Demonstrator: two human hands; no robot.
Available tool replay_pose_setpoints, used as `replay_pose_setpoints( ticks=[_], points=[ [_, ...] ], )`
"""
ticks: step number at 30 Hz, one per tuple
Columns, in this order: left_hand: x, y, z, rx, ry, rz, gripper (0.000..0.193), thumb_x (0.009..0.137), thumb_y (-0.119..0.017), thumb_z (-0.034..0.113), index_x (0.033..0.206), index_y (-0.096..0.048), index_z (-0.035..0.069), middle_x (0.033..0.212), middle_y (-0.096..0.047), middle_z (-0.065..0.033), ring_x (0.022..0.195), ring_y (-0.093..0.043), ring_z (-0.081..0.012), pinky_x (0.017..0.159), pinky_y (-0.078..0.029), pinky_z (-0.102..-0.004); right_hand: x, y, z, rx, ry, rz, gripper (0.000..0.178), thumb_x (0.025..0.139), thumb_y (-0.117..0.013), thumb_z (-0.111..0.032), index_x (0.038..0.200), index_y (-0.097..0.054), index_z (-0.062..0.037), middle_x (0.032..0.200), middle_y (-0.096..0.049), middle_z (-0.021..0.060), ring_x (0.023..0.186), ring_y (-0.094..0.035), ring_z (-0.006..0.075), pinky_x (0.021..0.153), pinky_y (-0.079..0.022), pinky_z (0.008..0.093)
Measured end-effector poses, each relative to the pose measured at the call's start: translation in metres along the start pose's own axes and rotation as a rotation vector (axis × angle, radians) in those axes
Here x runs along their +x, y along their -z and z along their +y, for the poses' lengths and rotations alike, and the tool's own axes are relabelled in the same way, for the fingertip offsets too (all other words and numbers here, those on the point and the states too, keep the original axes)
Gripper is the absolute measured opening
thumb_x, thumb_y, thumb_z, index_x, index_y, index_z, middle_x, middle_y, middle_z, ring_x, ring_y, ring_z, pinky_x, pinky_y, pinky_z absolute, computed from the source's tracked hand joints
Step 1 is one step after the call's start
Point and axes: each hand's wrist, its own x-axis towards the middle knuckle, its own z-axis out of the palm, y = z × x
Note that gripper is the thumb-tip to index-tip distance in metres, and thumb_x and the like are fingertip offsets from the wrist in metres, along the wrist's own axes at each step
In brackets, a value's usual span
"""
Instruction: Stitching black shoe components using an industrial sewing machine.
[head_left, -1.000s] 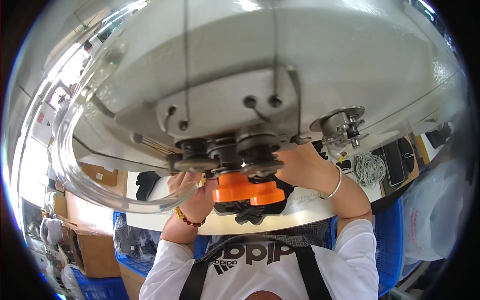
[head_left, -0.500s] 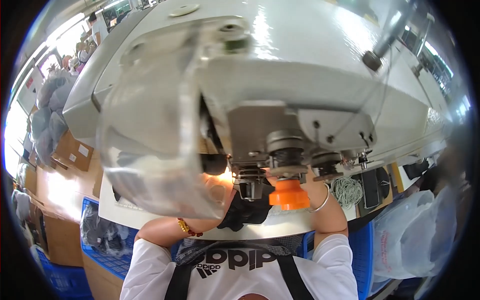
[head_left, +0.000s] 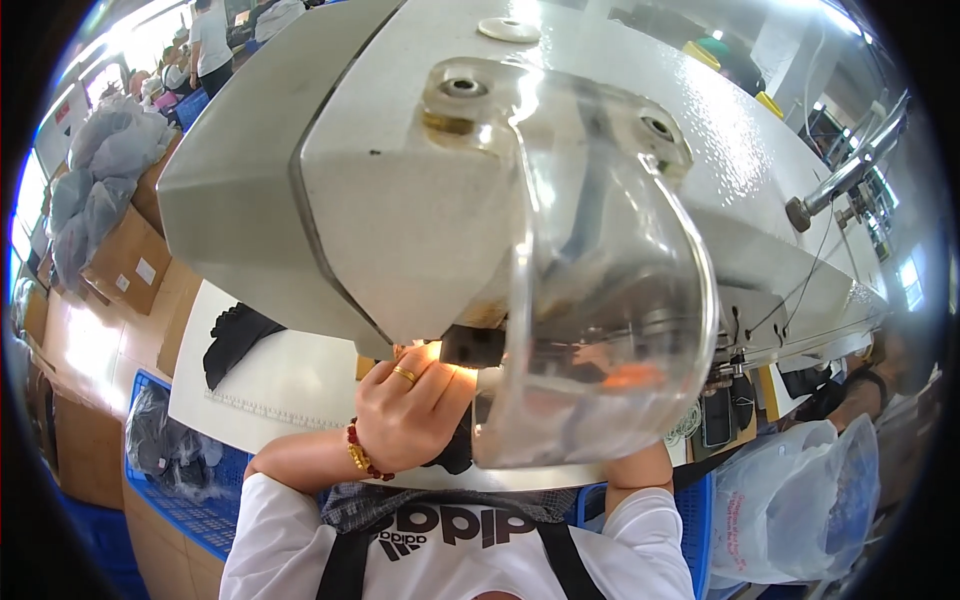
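Observation:
Under the head of a large white sewing machine (head_left: pixel 400 220), my left hand (head_left: pixel 415 410) reaches into the lamp's glow. Its fingers are bent and close together, and the machine hides the tips. What they hold, if anything, is out of sight. Black cloth (head_left: pixel 457 450) shows beside that hand, partly covered by it and the guard. The clear plastic guard (head_left: pixel 610 420) covers the area where my right hand (head_left: pixel 610 440) would be traced from its forearm; its fingers cannot be made out. Through the guard an orange knob (head_left: pixel 635 376) appears blurred.
Another black cloth piece (head_left: pixel 240 340) lies on the white table (head_left: pixel 320 345) at left, near a ruler strip (head_left: pixel 270 412). Blue baskets (head_left: pixel 205 515) flank me. A clear plastic bag (head_left: pixel 790 505) is at right; a cardboard box (head_left: pixel 125 262) stands at far left. People stand in the background.
The view has shifted, so the machine's head and guard sit farther right. My left hand, largely hidden behind the guard before, now shows beside it. My right hand remains hidden.

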Motion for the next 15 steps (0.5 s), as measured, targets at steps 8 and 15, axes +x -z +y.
replay_pose_setpoints(
  ticks=[8,15],
  points=[
    [-0.001,-0.004,-0.006,-0.077,0.056,0.030,0.012,0.060,-0.061,0.014,0.071,-0.058,0.010,0.079,-0.056,-0.0049,0.062,-0.057,-0.0146,0.042,-0.032,-0.0263,-0.015,-0.010,-0.018,0.278,-0.059,0.260,0.019,0.074,-0.062,-0.017,0.092,-0.064,-0.0100,0.078,-0.062,0.0096,0.070,-0.059,0.0319,0.056,-0.044,0.0422],
    [-0.006,0.000,-0.009,-0.127,0.077,-0.103,0.012,0.062,-0.064,0.012,0.065,-0.052,0.009,0.079,-0.055,-0.0064,0.048,-0.047,-0.0140,0.038,-0.028,-0.0276,-0.003,0.015,-0.044,0.073,0.116,0.150,0.021,0.073,-0.060,-0.016,0.092,-0.066,-0.0100,0.075,-0.059,0.0101,0.068,-0.058,0.0336,0.053,-0.041,0.0409]
  ],
)
